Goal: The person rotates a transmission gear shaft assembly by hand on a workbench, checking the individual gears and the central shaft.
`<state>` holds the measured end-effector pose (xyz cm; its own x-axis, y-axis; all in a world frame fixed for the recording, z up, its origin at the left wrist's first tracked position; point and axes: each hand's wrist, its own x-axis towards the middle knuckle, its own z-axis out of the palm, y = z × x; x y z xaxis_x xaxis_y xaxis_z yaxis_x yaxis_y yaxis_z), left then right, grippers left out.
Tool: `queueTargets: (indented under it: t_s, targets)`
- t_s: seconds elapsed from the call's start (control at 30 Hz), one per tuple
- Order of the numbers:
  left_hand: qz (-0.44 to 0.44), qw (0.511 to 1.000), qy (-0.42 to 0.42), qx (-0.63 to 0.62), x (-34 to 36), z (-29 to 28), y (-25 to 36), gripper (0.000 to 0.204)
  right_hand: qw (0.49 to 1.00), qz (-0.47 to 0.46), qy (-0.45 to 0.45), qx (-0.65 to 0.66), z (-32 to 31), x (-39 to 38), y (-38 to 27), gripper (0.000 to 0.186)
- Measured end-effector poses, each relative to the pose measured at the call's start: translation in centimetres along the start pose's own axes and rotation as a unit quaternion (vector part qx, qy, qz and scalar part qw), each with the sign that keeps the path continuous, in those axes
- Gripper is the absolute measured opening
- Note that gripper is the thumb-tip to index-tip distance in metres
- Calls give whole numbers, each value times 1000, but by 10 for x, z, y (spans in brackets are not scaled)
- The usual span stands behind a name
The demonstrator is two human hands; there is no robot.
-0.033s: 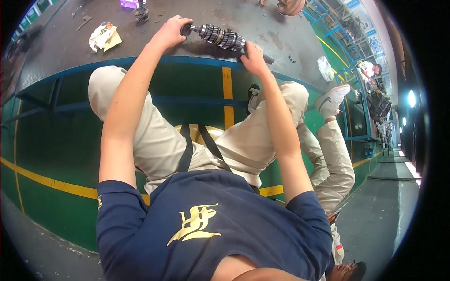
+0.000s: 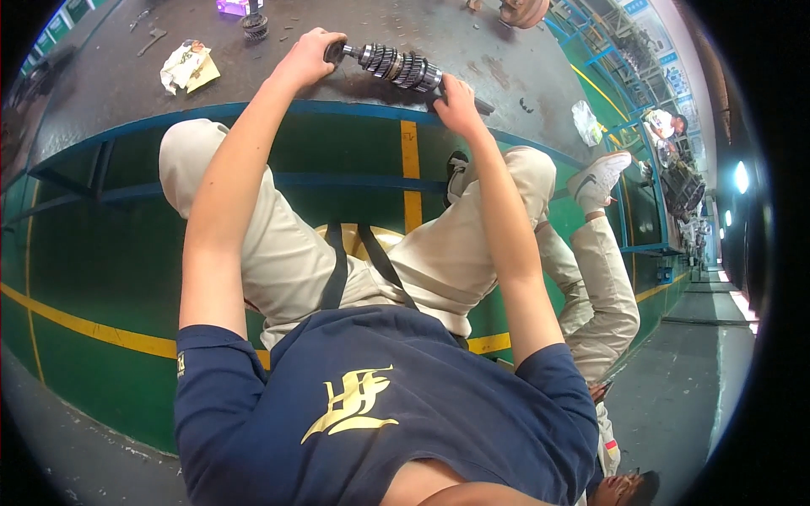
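A dark metal gear shaft (image 2: 398, 67) with several toothed gears along it lies crosswise near the front edge of the worktable. At its left end, my left hand (image 2: 309, 57) is closed round a dark round piece next to the bare shaft tip. My right hand (image 2: 458, 103) grips the other end, just past the last large gear, its fingers partly hidden behind the shaft. A short dark bar end (image 2: 484, 107) shows on the table just right of that hand.
Crumpled paper and a yellow sheet (image 2: 203, 74) lie on the table's left side. Behind them stand a small gear stack (image 2: 255, 28) and a purple box (image 2: 233, 7). A rusty round part (image 2: 524, 12) sits at the far right. A seated person's leg (image 2: 603, 287) is close on my right.
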<state>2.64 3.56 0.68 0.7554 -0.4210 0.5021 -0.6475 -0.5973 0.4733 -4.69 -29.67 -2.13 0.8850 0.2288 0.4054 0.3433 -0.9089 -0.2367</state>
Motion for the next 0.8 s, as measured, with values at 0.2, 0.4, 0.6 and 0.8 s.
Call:
queueTargets:
  t_s: [0.2,0.4,0.6,0.8]
  targets:
    - [-61,998,21,-23,2,3,-3,52,1000,0,8,4,2,-3,1,52]
    - [-82,996,23,5,6,4,-18,47,1000,-7,19,-3,4,-5,5,54]
    - [-105,985,13,135,1,9,-28,47,1000,-1,22,-15,6,-5,7,54]
    - [-88,984,-17,154,-7,14,-47,55,1000,-1,21,-17,11,-3,8,54]
